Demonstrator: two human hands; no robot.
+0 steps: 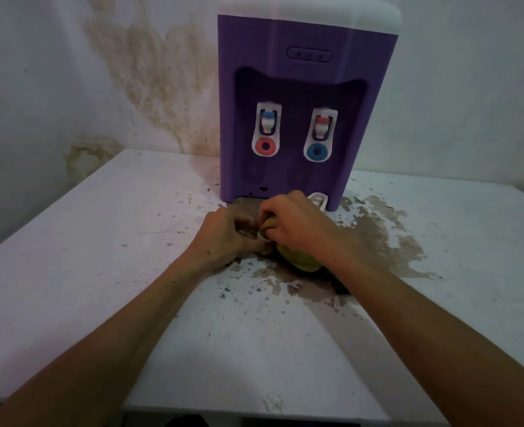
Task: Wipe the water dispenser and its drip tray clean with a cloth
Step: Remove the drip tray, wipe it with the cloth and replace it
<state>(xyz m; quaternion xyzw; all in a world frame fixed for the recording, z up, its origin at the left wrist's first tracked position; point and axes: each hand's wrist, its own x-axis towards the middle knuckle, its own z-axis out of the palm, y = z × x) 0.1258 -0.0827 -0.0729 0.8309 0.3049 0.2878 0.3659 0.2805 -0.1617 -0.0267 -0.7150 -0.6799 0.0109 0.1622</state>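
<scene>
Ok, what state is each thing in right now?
Dispenser: upright on the table, taps not pressed.
Drip tray: white part shows at the dispenser base, mostly hidden.
Cloth: bunched, gripped by right hand.
Left hand: fingers curled beside the cloth.
Table: stained, paint flaking.

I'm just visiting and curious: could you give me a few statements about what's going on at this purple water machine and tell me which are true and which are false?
1. The water dispenser is purple with a white top. True.
2. Both hands are up at the taps. False: the left hand and right hand are low, just in front of the dispenser's base.
3. The right hand grips a yellow-green cloth. True.
4. The left tap has a red cap. False: its cap is blue; the right tap has the red one.
5. The white table is spotless. False: brown stains and flaking patches surround the dispenser.
</scene>
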